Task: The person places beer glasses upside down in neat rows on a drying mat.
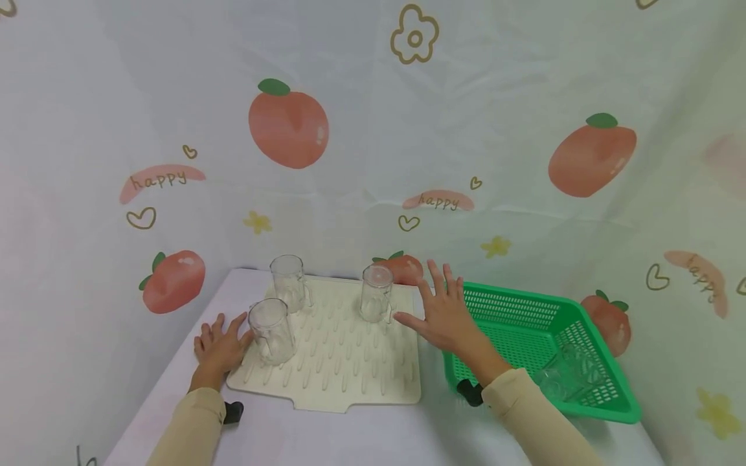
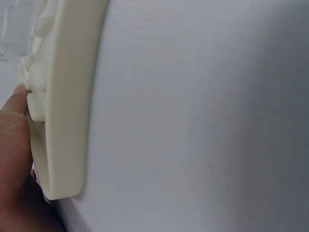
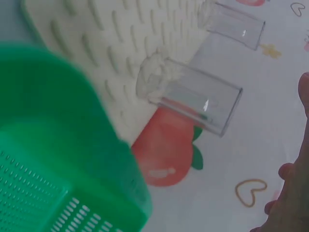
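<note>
Three clear glass mugs stand on a cream drying board [image 1: 326, 362] with raised ridges: a front-left mug [image 1: 272, 333], a back-left mug [image 1: 288, 285] and a back-right mug [image 1: 375, 296]. My left hand [image 1: 220, 349] is at the board's left edge, fingers spread, its thumb close to the front-left mug; in the left wrist view a finger [image 2: 18, 99] meets the board's edge. My right hand [image 1: 445, 317] hovers between the back-right mug and the green basket [image 1: 632, 408], fingers apart, holding nothing. In the right wrist view the nearer mug [image 3: 193, 94] is apart from the fingers.
Inside the basket's right end lies clear glassware [image 1: 568, 375], partly seen through the green mesh; how many pieces I cannot tell. A white cloth [image 1: 373, 433] covers the table. Behind it hangs a white sheet [image 1: 361, 129] printed with fruit.
</note>
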A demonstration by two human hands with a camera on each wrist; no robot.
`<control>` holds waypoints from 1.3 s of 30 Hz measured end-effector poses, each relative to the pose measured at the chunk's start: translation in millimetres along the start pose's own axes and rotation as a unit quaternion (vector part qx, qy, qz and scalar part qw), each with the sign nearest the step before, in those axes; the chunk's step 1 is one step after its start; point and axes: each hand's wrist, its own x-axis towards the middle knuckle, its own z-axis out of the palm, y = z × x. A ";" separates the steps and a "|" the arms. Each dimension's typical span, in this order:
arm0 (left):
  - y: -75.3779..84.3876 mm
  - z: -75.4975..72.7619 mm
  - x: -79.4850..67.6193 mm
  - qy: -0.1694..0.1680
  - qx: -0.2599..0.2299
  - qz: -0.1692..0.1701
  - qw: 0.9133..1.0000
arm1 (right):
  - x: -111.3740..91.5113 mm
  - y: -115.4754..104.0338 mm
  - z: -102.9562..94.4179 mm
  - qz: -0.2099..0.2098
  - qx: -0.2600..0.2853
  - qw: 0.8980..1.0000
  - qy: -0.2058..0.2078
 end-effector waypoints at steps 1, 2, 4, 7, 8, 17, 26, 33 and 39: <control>-0.4 -0.2 0.3 0.001 0.000 -0.001 1.000 | -1.7 3.4 -1.3 0.004 -0.001 1.000 -0.003; 0.1 -0.4 -0.1 0.001 -0.001 0.000 1.000 | -3.6 6.8 -2.6 0.010 -0.004 1.000 -0.005; 1.1 -0.8 -0.9 0.002 -0.004 0.001 1.000 | -7.9 13.3 -5.8 0.019 -0.006 1.000 -0.008; 2.5 -0.9 -2.1 0.006 -0.005 0.004 1.000 | -14.6 22.5 -11.9 0.028 -0.008 1.000 -0.009; 3.4 -1.0 -2.8 0.007 -0.005 0.005 1.000 | -16.8 25.7 -14.1 0.031 -0.009 0.999 -0.009; 9.0 -2.0 -4.3 -0.003 -0.002 0.006 1.000 | -38.9 61.9 -33.9 0.063 -0.011 0.998 -0.018; 0.2 -1.1 -1.7 0.006 -0.005 0.009 1.000 | -61.9 99.4 -44.2 0.096 -0.005 0.995 -0.035; -5.3 -0.7 -1.7 0.005 -0.007 0.007 1.000 | -80.1 121.5 -55.1 0.113 -0.009 0.993 -0.035; -2.5 1.5 -0.5 0.005 -0.006 0.008 1.000 | -97.4 145.0 -60.0 0.128 -0.018 0.991 -0.042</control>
